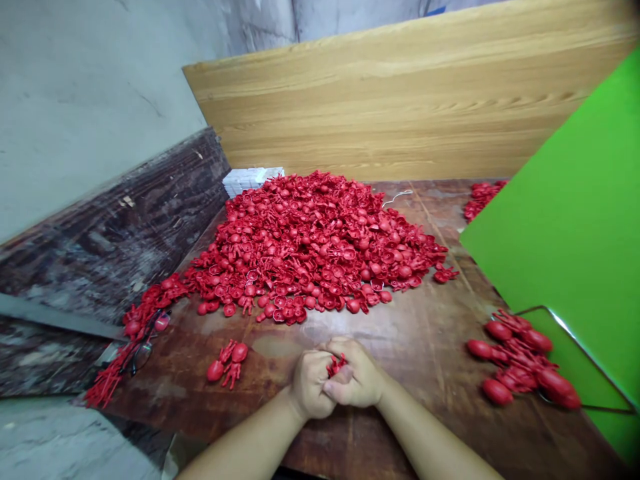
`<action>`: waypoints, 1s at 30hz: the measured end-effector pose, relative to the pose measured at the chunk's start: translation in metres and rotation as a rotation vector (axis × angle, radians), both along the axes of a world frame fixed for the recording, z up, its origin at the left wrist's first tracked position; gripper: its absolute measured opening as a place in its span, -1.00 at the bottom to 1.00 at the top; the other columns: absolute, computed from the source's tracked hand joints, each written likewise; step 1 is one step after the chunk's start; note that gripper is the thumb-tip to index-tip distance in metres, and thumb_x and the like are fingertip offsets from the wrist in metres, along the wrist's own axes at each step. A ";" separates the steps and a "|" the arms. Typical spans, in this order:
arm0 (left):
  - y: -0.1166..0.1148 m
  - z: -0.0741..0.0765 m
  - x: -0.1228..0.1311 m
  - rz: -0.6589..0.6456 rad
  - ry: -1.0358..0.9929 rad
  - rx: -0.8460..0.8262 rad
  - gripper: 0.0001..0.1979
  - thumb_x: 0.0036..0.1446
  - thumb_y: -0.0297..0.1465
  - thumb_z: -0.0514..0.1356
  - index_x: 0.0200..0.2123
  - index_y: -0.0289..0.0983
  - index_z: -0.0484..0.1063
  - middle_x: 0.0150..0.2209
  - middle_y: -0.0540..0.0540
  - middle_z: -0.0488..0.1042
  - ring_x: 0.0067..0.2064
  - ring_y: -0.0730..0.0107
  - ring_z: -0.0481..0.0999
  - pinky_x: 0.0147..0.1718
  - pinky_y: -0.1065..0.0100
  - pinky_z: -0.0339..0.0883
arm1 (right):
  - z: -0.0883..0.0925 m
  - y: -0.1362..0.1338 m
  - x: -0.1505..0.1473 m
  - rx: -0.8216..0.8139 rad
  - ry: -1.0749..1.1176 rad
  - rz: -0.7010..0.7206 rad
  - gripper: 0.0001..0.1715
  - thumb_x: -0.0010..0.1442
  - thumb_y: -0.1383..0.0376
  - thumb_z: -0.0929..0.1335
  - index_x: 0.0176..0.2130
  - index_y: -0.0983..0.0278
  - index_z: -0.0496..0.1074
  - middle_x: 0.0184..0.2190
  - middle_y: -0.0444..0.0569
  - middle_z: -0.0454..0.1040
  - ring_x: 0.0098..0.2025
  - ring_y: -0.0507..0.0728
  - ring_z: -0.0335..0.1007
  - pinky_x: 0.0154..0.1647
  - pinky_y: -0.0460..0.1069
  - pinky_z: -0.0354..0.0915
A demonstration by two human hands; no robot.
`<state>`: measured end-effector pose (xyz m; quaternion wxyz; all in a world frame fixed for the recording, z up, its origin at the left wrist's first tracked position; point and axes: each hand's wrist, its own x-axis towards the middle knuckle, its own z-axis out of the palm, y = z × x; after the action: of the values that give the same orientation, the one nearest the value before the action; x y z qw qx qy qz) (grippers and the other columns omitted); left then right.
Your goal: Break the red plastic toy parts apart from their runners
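Note:
My left hand (312, 385) and my right hand (356, 373) are pressed together above the front of the brown table, fingers closed around a small red plastic piece (337, 365). Only finger-like tips of that piece show between my hands. Left of them, two small red figures (229, 363) with round heads lie side by side. Beyond my hands rises a large heap of red plastic parts (320, 247), some round and cup-shaped, some with thin limbs.
Larger red figures (523, 360) lie at the right beside a green panel (565, 247) and a metal wire frame. Red parts (150, 310) trail along the left edge. A white stack (250, 180) stands behind the heap, before a wooden board (375, 100).

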<state>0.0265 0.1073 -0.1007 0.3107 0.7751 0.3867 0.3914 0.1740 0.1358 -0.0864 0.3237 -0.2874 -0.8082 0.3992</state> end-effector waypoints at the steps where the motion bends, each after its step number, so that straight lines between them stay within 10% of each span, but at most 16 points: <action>1: 0.000 0.000 0.000 0.001 0.004 -0.005 -0.58 0.31 -0.25 0.02 -0.61 -0.20 0.23 -0.62 -0.06 0.34 -0.54 0.38 0.34 -0.46 0.30 0.25 | 0.001 0.000 0.000 0.000 -0.003 -0.001 -0.61 0.08 -0.06 0.30 -0.45 0.21 0.31 -0.49 -0.08 0.36 -0.44 0.11 0.25 -0.32 0.02 0.22; 17: -0.002 0.005 -0.001 -0.007 -0.037 0.004 -0.67 0.29 -0.34 0.06 -0.55 -0.22 0.31 -0.57 -0.08 0.42 -0.50 0.38 0.41 -0.43 0.33 0.27 | -0.001 -0.001 -0.001 0.019 0.018 -0.048 -0.68 0.11 0.06 0.30 -0.53 0.19 0.26 -0.59 -0.10 0.31 -0.50 0.10 0.21 -0.39 0.02 0.22; 23: -0.001 0.006 0.000 -0.058 -0.059 0.044 -0.68 0.30 -0.21 0.03 -0.42 -0.22 0.43 -0.46 -0.14 0.50 -0.41 0.27 0.50 -0.35 0.29 0.36 | -0.004 0.001 0.004 0.119 0.124 -0.062 -0.36 -0.02 -0.02 0.40 -0.02 0.28 0.47 -0.34 0.09 0.57 -0.35 0.24 0.47 -0.26 0.13 0.39; 30: -0.001 0.005 -0.002 -0.042 -0.043 -0.036 -0.53 0.30 -0.03 -0.06 -0.35 -0.24 0.44 -0.39 -0.18 0.48 -0.35 0.21 0.48 -0.32 0.24 0.35 | -0.012 -0.002 0.007 0.128 0.143 -0.100 -0.20 -0.05 0.02 0.48 0.13 0.27 0.39 -0.23 0.12 0.57 -0.25 0.27 0.50 -0.14 0.14 0.41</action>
<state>0.0243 0.1061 -0.0960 0.3411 0.7687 0.3705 0.3942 0.1807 0.1343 -0.0981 0.4179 -0.2766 -0.7916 0.3496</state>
